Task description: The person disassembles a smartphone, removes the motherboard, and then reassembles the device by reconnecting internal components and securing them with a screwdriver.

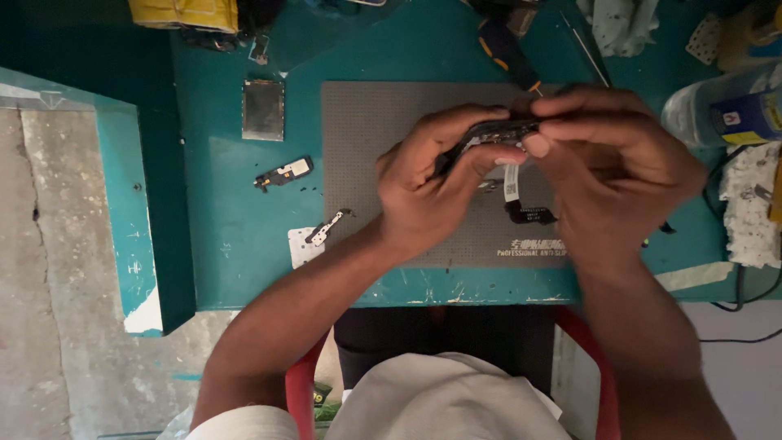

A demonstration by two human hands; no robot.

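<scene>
Hands pinching a dark phone part above a grey work mat.

Left hand and right hand both clamp a slim dark phone part between thumb and fingertips, each grip closed on one end, held edge-on just above the grey mat; its long axis runs roughly left to right, tilted slightly up toward the right grip. A white-and-black flex cable hangs below the grip toward the mat. Beyond the grip lies a screwdriver with a dark handle; well left of it, on the teal tabletop, sit a flat metal plate, a small speaker module and a small bracket. Right of the grip stands a plastic bottle. Fingers hide most of the part.
</scene>
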